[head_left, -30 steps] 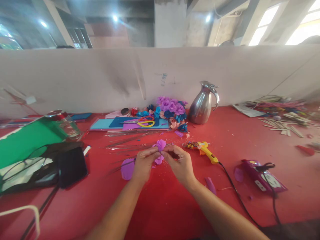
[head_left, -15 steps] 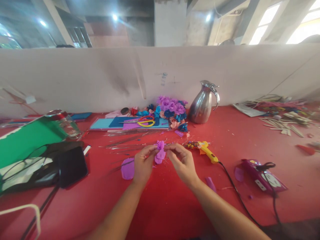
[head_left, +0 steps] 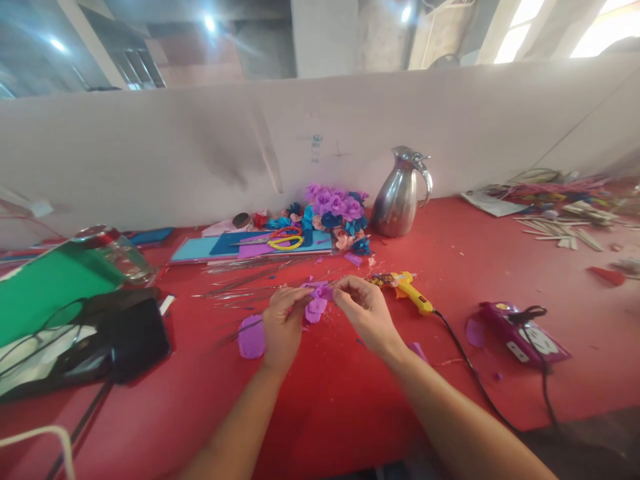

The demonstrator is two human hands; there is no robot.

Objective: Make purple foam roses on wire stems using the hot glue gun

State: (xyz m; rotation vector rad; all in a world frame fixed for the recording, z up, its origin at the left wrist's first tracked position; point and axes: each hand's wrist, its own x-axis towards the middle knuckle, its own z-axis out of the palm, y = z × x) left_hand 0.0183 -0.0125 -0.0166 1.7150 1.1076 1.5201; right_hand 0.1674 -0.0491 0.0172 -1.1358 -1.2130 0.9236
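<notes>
Fingers pinched narrow, the left hand [head_left: 283,325] at nine o'clock and right hand [head_left: 369,317] at three held the purple flower [head_left: 315,309] between them, probably to steady its petals, the glue gun [head_left: 418,299] lying handily beyond at three.

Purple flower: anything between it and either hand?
Nothing visible. The left hand has its fingertips at the left side of the purple flower, the right hand at its right side. The glue gun lies to the right of the right hand, not between.
</notes>
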